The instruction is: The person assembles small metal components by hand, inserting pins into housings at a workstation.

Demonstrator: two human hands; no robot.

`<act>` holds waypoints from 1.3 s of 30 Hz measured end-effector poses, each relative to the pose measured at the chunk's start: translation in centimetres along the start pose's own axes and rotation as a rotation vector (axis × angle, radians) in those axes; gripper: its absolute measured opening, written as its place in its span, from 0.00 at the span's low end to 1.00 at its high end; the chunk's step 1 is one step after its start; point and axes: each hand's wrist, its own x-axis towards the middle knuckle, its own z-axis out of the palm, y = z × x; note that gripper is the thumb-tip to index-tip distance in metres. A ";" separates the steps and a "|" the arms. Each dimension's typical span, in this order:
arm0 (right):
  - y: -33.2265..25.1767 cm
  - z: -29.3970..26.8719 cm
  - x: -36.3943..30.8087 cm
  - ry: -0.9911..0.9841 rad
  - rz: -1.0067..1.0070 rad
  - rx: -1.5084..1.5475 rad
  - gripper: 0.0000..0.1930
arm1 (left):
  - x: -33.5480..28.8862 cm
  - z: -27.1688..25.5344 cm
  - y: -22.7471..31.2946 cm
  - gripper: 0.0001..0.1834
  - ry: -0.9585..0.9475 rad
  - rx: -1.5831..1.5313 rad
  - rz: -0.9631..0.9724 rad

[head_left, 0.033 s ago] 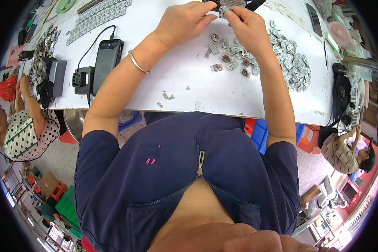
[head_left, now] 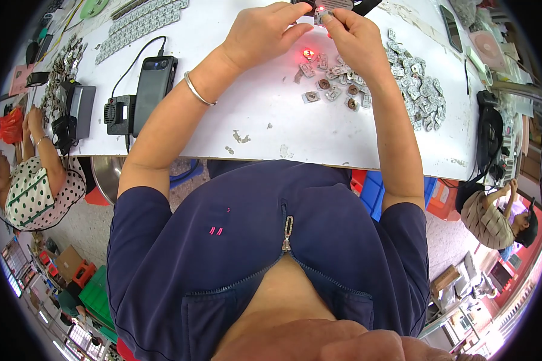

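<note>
My right hand [head_left: 360, 45] pinches a small flat grey metal part [head_left: 323, 17] between thumb and forefinger, with a red light shining on it. Behind that part, at the top edge of the view, sits a dark device with a ribbed grey round face [head_left: 335, 3], partly cut off. My left hand [head_left: 265, 33] reaches to the device's left side, thumb and forefinger apart, forefinger tip at its dark edge. Below my hands lie several loose metal parts [head_left: 333, 92], some with brown round pieces. One part [head_left: 308, 55] glows red.
A larger heap of metal parts [head_left: 424, 96] spreads right of my right forearm. A black power bank [head_left: 155, 84] with a cable lies beside my left forearm. Rows of parts [head_left: 141, 24] stand at the far left. A phone [head_left: 450, 27] lies far right. Co-workers sit at both sides.
A red light has come on at the part in my right hand and on a loose part below. Both hands stay nearly still.
</note>
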 end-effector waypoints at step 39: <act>-1.2 -2.3 -5.2 -0.167 0.111 0.134 0.12 | 2.2 -1.8 3.4 0.19 -0.740 -0.315 -0.331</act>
